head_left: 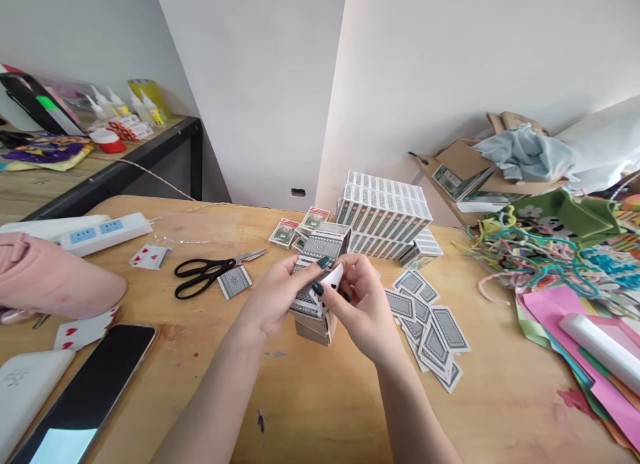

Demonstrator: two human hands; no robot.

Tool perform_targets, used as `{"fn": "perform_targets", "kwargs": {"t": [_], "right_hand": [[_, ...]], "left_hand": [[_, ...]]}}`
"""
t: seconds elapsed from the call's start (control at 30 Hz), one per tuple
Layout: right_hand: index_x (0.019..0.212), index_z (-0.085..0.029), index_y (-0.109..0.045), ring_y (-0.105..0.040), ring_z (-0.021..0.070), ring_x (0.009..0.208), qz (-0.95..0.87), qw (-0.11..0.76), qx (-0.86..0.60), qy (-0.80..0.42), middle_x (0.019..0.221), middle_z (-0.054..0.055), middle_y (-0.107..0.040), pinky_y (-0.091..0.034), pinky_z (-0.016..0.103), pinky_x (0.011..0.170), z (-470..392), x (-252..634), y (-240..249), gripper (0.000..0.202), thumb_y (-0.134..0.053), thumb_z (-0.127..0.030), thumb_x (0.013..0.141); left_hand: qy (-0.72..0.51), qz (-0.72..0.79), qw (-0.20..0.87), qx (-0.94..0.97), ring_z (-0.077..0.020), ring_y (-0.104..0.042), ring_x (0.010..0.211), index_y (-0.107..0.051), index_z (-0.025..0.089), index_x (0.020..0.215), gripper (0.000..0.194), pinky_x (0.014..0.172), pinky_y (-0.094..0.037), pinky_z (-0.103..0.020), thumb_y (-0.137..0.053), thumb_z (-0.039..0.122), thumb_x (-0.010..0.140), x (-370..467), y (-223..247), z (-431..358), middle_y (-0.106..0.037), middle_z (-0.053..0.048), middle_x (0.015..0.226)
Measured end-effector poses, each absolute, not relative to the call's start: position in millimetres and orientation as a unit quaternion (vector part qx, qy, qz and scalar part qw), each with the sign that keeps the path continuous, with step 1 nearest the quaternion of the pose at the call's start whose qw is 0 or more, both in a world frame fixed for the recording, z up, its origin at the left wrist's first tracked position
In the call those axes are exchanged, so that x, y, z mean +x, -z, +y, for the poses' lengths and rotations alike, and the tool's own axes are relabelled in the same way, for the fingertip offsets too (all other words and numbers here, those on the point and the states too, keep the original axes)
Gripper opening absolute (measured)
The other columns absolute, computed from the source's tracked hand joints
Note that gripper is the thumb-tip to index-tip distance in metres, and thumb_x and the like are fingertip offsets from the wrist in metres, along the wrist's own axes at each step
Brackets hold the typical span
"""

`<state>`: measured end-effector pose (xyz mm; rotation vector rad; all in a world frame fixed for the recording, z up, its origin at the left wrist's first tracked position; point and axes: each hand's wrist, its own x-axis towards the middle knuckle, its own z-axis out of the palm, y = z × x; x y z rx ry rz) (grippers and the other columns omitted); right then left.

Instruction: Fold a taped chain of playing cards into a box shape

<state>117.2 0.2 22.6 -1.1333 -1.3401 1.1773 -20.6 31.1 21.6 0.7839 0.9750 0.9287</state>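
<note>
A box-shaped block covered with grey-patterned playing cards [320,245] stands on the table in front of me, its lower part plain brown cardboard. My left hand [270,297] wraps round its left side, thumb pressed on top. At the block's near right edge, my right hand [367,311] pinches a playing card [334,276] whose white face is partly turned up. The fingertips behind the card are hidden. Loose playing cards [435,334] lie spread face down to the right of my right hand. A single cut card [235,282] lies left of the block, beside black-handled scissors [205,272].
Stacked card packs [385,214] stand behind the block, with small packs [285,232] beside them. At left are a power strip [107,232], a pink roll [55,277] and a phone [93,391]. Yarn [550,257] and coloured paper [565,324] cover the right side.
</note>
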Motion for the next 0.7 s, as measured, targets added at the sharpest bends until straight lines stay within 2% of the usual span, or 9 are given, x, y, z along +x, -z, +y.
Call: {"fn": "perform_targets", "kwargs": {"t": [0.13,0.33,0.7], "right_hand": [[0.085,-0.022,-0.045,-0.041,0.0098,0.06,-0.558,0.476,-0.479,-0.483,0.071,-0.006,-0.046,-0.034,0.024,0.057,6.0,117.3,-14.4,0.018,-0.061,-0.018,0.076],[0.077,-0.021,-0.045,-0.042,0.0094,0.059,-0.468,0.516,-0.454,-0.556,0.067,-0.006,-0.047,-0.033,0.024,0.056,14.6,121.0,-7.9,0.021,-0.064,-0.018,0.071],[0.066,-0.02,-0.044,-0.039,0.0092,0.057,-0.379,0.604,-0.449,-0.539,0.063,-0.006,-0.049,-0.03,0.024,0.056,19.1,114.1,-0.2,0.021,-0.062,-0.011,0.062]], "left_hand": [[-0.413,0.46,0.688,0.379,-0.0188,-0.064,0.073,-0.069,0.013,0.087,0.035,0.064,-0.047,-0.026,-0.074,0.043,0.068,-15.1,-11.8,35.2,-0.072,-0.006,0.082],[-0.463,0.502,0.625,0.379,-0.0164,-0.063,0.074,-0.071,0.013,0.09,0.026,0.065,-0.046,-0.024,-0.069,0.031,0.071,-4.1,-4.3,38.1,-0.073,-0.007,0.092],[-0.51,0.461,0.671,0.277,-0.0118,-0.058,0.057,-0.071,0.013,0.076,0.021,0.052,-0.044,-0.021,-0.076,0.025,0.06,-2.7,3.7,43.5,-0.07,-0.002,0.07]]}}
